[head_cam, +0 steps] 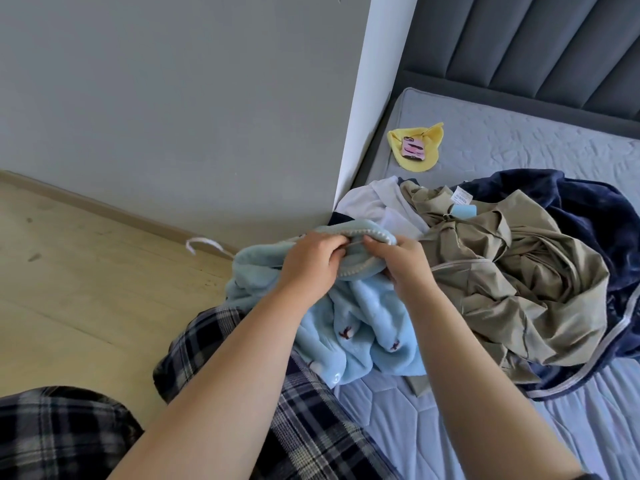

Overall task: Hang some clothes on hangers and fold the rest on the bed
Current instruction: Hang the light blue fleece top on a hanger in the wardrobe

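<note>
A fluffy light-blue garment (360,327) lies bunched at the near left edge of the bed (519,140). My left hand (311,263) and my right hand (401,259) both grip its trimmed collar edge, fingers curled, close together. A white hanger hook (202,244) sticks out to the left of the garment, over the floor; the rest of the hanger is hidden by the fabric. To the right lies a pile of clothes: a khaki garment (512,292), a white one (377,202) and a dark-blue fleece (595,216).
A yellow cloth (420,157) with a pink phone (412,148) on it lies near the headboard (536,39). A grey wall (173,98) stands at the left, wooden floor (69,271) below it. My plaid trouser legs fill the bottom left.
</note>
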Tool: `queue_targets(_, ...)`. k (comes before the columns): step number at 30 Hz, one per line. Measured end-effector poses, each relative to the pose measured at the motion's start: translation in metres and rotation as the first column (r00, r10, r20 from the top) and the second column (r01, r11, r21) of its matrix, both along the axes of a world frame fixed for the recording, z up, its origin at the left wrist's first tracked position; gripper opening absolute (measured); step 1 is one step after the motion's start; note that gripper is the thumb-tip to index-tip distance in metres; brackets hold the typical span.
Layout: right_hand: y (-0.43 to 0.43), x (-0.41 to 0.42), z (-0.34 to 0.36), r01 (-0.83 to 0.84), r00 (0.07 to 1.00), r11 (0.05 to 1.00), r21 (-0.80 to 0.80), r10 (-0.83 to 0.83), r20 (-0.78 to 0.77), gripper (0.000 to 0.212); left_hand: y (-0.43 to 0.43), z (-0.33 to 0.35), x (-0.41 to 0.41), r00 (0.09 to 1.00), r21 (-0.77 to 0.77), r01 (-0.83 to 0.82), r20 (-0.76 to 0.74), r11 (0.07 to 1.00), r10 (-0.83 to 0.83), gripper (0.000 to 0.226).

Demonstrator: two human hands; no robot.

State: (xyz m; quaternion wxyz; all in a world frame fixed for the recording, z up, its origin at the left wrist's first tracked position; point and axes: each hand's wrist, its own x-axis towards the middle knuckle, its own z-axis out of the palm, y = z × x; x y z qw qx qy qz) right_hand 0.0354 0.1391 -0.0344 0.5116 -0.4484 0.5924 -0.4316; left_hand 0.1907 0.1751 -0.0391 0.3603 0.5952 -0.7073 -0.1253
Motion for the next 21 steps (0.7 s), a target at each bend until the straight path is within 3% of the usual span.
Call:
queue_targets(4,0.012,0.011,0.008,0.025,1.0,1.0,-0.017,-0.025,0.003,0.015,-0.006,-0.002,0.001,0.996,0.014,-0.006,-0.093,1.0,0.007,0.015)
queue_targets(8,0.017,0.017,0.007,0.085,0.995,0.996,0.027,-0.086,0.055,0.016,-0.009,-0.003,0.004,0.99,0.146,0.023,-0.141,0.989,-0.002,0.016)
queue_targets(12,0.017,0.007,-0.004,0.317,0.945,0.941,0.116,-0.324,0.049,0.018,-0.008,-0.01,0.004,0.994,0.288,0.102,0.002,0.952,-0.107,0.024)
queue_targets(17,0.028,0.003,-0.016,0.463,0.886,0.885,-0.048,-0.464,-0.004,0.049,-0.006,-0.011,-0.009,0.976,0.385,0.092,0.148,0.918,-0.16,0.023)
queue_targets(21,0.036,0.012,-0.013,0.465,0.884,0.877,-0.121,-0.468,0.001,0.052,-0.014,-0.003,-0.016,0.96,0.555,0.023,0.219,0.831,-0.173,0.025)
